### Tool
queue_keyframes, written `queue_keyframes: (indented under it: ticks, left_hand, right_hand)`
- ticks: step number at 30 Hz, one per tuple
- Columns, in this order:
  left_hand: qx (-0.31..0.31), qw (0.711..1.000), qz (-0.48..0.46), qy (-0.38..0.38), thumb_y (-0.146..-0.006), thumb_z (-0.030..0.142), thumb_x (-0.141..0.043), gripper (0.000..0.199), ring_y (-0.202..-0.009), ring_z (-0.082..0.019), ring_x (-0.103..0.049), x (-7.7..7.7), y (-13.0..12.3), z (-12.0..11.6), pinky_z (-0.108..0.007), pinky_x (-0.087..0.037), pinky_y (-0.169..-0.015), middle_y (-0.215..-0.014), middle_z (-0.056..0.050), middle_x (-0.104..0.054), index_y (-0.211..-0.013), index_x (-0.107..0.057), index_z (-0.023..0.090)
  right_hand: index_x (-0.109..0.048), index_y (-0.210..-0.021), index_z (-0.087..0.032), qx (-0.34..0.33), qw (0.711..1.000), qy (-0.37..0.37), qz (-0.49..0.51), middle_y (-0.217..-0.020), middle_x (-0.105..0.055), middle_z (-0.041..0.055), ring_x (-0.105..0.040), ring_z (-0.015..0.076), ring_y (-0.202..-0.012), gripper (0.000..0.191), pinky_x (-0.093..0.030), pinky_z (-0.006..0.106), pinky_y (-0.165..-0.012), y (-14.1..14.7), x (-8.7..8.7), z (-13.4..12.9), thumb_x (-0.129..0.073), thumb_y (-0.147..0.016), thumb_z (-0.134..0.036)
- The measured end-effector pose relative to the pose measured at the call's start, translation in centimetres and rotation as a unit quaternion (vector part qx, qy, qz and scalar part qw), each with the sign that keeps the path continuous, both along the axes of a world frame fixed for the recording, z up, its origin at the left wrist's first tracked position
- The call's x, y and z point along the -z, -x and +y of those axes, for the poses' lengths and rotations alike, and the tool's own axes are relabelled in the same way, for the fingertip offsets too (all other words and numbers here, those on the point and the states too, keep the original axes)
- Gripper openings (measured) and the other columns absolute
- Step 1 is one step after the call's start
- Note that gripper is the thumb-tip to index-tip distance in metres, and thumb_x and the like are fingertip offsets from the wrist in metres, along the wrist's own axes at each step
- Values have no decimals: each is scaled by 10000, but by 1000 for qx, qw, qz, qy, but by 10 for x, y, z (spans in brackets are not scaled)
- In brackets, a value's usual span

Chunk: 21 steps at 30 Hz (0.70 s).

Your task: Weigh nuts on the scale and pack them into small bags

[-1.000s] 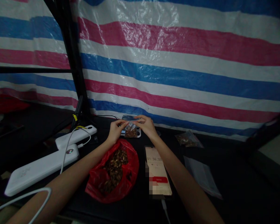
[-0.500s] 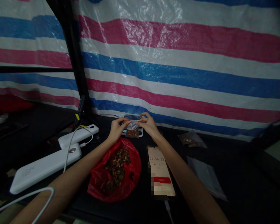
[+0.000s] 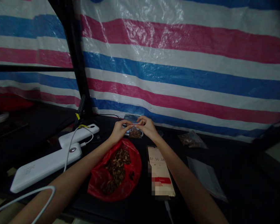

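1. Pinching the top edge of a small clear bag [image 3: 135, 132] of brown seeds, the left hand [image 3: 118, 130] and right hand [image 3: 149, 128] meet fingertip to fingertip; each hand is pressed together on the bag's strip, none of the fingers spread.
2. The bag hangs just below the hands, low over the dark table [image 3: 235, 193], seemingly above a small pale object that is too hidden to name.
3. Risk, as I judge it: if the pinch slips or the seal is uneven, seeds could spill onto the table, where the dim light would make them hard to find.
4. Just behind the left wrist lies an open red bag [image 3: 100, 183] of seeds; a careless forearm could tip it.
5. Beside the right forearm a lit phone [image 3: 160, 169] lies, partly blurred.
6. Further right of the right hand sit a filled packet [image 3: 190, 140] and empty clear bags [image 3: 206, 179]; to the left, white power banks [image 3: 44, 165].
7. Whether the strip is already sealed cannot be made out.
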State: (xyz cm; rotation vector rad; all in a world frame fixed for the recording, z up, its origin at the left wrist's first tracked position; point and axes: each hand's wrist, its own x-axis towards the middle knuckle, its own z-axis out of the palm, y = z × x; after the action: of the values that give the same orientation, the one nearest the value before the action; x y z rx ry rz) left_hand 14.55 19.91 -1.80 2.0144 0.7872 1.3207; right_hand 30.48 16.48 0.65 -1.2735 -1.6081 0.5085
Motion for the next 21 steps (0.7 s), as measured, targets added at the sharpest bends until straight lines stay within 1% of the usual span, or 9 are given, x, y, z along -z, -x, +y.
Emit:
queue_keyframes:
  ticks: [3,6,8,11,16,17,19,21]
  left_hand:
    - [-18,999,18,-45,-742,373,-579,236,-706,-158,-577,-2,0,-3,-245,-412,-682,-725,-34,-653,-734,-666,154]
    - [-33,997,29,-66,-756,378,-562,242,-701,-155,-569,-5,1,-5,-245,-408,-687,-726,-32,-649,-734,-661,158]
    - [-35,997,27,-68,-761,383,-553,249,-699,-154,-566,-6,2,-5,-243,-407,-686,-726,-33,-646,-737,-655,157]
    - [-36,997,29,-69,-755,385,-555,252,-672,-150,-559,-5,4,-1,-240,-402,-662,-692,-31,-633,-715,-643,151]
    - [-54,993,73,-71,-772,383,-522,299,-619,-136,-526,-1,6,3,-242,-384,-644,-609,-17,-588,-613,-596,140]
    - [-45,994,81,-61,-772,392,-517,311,-619,-135,-524,-1,5,4,-241,-384,-643,-608,-15,-585,-610,-592,137]
    - [0,996,83,-22,-770,421,-508,334,-633,-140,-535,-7,3,4,-241,-397,-644,-625,-16,-595,-635,-601,130]
    - [66,996,58,29,-779,447,-481,357,-692,-157,-566,-22,5,1,-250,-422,-672,-695,-32,-631,-742,-625,122]
  right_hand:
    - [-557,-806,-184,23,1000,1,-12,-574,-561,-58,-501,99,-518,223,-343,203,-508,1,1,0,-645,-604,-213]
    - [-587,-900,-206,29,998,-4,-48,-678,-640,-26,-553,123,-606,273,-383,225,-571,0,-1,-3,-645,-642,-274]
    - [-638,-850,-226,35,995,2,-93,-749,-673,-2,-584,146,-680,203,-399,245,-617,0,-4,-5,-624,-680,-337]
    - [-680,-720,-238,62,987,26,-144,-737,-688,5,-608,167,-709,158,-401,250,-615,2,-8,-10,-599,-709,-373]
    - [-689,-710,-268,128,969,33,-210,-676,-684,-14,-616,159,-663,131,-383,234,-549,11,-11,-18,-602,-702,-365]
    - [-687,-703,-266,133,966,29,-220,-665,-680,-16,-615,157,-654,124,-385,233,-549,12,-12,-20,-603,-699,-357]
    - [-677,-691,-256,118,969,25,-216,-654,-673,-18,-615,154,-649,122,-400,230,-555,10,-17,-24,-598,-698,-348]
    - [-665,-698,-235,110,981,34,-157,-634,-663,-14,-619,157,-638,149,-418,225,-538,-3,-25,-29,-581,-703,-358]
